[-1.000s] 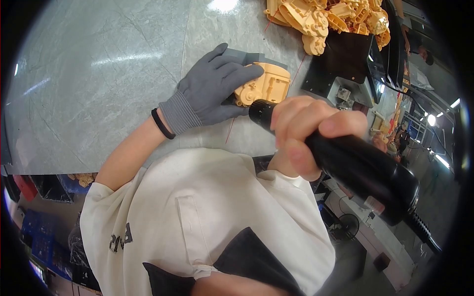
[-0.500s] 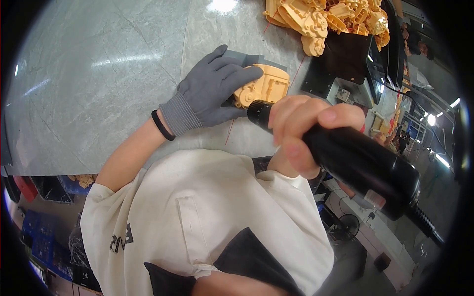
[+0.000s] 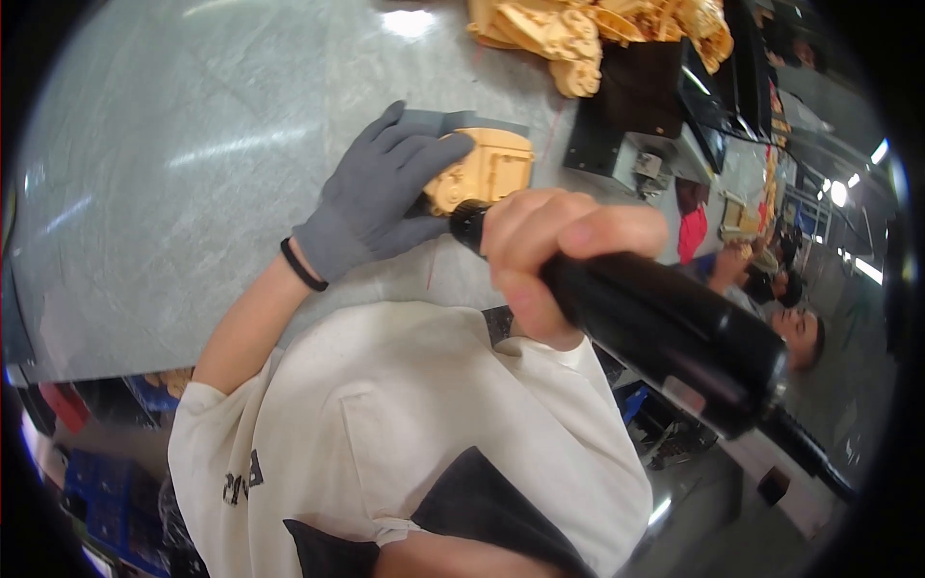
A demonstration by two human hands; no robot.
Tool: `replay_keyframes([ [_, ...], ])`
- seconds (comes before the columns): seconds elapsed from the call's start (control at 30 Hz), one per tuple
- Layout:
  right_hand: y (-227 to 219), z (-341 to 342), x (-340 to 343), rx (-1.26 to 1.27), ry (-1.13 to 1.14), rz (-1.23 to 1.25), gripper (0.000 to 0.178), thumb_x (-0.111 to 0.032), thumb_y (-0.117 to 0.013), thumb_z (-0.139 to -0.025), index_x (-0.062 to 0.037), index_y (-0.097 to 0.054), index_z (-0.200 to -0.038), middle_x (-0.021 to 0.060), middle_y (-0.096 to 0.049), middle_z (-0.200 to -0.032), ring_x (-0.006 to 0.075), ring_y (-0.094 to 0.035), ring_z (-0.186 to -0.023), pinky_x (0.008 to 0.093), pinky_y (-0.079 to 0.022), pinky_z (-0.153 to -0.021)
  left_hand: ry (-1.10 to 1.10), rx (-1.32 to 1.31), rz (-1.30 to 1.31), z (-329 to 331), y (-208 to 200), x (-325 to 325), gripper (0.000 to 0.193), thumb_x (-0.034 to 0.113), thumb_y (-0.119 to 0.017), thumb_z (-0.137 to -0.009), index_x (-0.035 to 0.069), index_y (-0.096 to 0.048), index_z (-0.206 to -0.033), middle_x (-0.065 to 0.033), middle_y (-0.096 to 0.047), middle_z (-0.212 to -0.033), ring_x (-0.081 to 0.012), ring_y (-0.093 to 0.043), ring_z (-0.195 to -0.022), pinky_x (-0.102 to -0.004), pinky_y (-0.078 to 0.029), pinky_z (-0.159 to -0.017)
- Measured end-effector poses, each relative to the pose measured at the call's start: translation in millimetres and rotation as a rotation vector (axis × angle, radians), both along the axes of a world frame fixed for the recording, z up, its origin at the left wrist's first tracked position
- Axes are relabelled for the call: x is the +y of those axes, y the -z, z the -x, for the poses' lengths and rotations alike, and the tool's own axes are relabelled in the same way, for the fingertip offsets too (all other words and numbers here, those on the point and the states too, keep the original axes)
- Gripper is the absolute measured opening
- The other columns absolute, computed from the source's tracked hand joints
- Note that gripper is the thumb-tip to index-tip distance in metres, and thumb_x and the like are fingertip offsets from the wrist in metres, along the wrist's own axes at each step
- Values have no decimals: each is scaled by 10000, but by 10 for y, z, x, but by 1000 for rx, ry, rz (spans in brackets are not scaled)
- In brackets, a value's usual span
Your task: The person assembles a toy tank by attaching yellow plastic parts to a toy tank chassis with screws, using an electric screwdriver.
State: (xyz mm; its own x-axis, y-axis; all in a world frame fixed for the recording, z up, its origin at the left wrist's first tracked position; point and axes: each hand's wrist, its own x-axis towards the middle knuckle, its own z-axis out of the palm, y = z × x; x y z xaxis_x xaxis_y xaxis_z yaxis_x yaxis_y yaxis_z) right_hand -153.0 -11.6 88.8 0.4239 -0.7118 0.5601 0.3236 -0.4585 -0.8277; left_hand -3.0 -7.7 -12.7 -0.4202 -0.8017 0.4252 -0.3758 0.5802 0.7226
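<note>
My left hand (image 3: 371, 197), in a grey glove, grips a yellow-orange moulded plastic housing (image 3: 499, 164). Its fingers lie over the left side of the part and its thumb is by the near edge. Under and behind the housing shows a grey block-shaped holder (image 3: 424, 121). My bare right hand (image 3: 578, 236) is wrapped around a black electric screwdriver (image 3: 674, 332), tilted with its nose toward the housing's near edge. The tip is hidden, so I cannot tell whether it touches a screw. A black cord leaves the tool's back end.
Several similar yellow-orange parts (image 3: 559, 39) are piled at the far right of the grey table (image 3: 222, 106). Beside them stands a black box-like device with a metal front (image 3: 641, 169). Another person (image 3: 800, 337) is at the right, and blue crates (image 3: 111, 496) stand low at the left.
The whole view has shifted, so the table things appear further left. Both hands keep their grips, with the screwdriver still at the housing's near edge. More of another person shows at the right.
</note>
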Motion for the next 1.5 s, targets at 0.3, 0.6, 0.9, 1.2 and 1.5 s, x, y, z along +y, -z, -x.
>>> replay_keyframes([
  [0.3, -485, 1567, -176, -257, 1046, -13, 386, -9, -499, -693, -58, -435, -1070, 37, -463, -607, 143, -452, -486, 323, -421, -584, -30, -60, -49, 29, -106, 18, 678, 291, -760, -638, 85, -462, -1211, -81, -563, -1059, -244, -517, -1046, -487, -280, -1053],
  [0.6, -121, 1323, -12, -117, 966, -166, 354, 46, -538, -660, 0, -435, -996, 68, -475, -577, 165, -453, -430, 311, -424, -494, -62, -70, -49, 94, -70, -68, 701, 281, -778, -629, 82, -457, -1220, -96, -558, -1026, -262, -525, -1022, -479, -285, -1053],
  [0.9, -349, 1480, -280, -208, 1259, 126, 348, 61, -545, -660, 20, -438, -988, 80, -506, -603, 152, -477, -465, 276, -436, -515, -41, -70, -58, 97, -110, 10, 708, 282, -772, -633, 71, -452, -1229, -108, -552, -1081, -282, -517, -1039, -488, -277, -1051],
  [1.2, -163, 1475, -171, -233, 1301, -20, 342, 86, -529, -664, 14, -440, -986, 88, -493, -624, 180, -475, -464, 310, -431, -523, -23, -52, -34, 89, -73, 10, 720, 230, -779, -620, 50, -442, -1230, -121, -552, -1113, -297, -526, -1030, -496, -269, -1051],
  [1.5, -210, 1602, -203, -265, 1307, 104, 310, 73, -510, -689, 6, -441, -984, 93, -502, -621, 166, -483, -486, 315, -448, -550, -53, -60, -51, 176, -108, 20, 739, 219, -793, -596, 40, -444, -1223, -146, -558, -1095, -310, -531, -1026, -504, -267, -1050],
])
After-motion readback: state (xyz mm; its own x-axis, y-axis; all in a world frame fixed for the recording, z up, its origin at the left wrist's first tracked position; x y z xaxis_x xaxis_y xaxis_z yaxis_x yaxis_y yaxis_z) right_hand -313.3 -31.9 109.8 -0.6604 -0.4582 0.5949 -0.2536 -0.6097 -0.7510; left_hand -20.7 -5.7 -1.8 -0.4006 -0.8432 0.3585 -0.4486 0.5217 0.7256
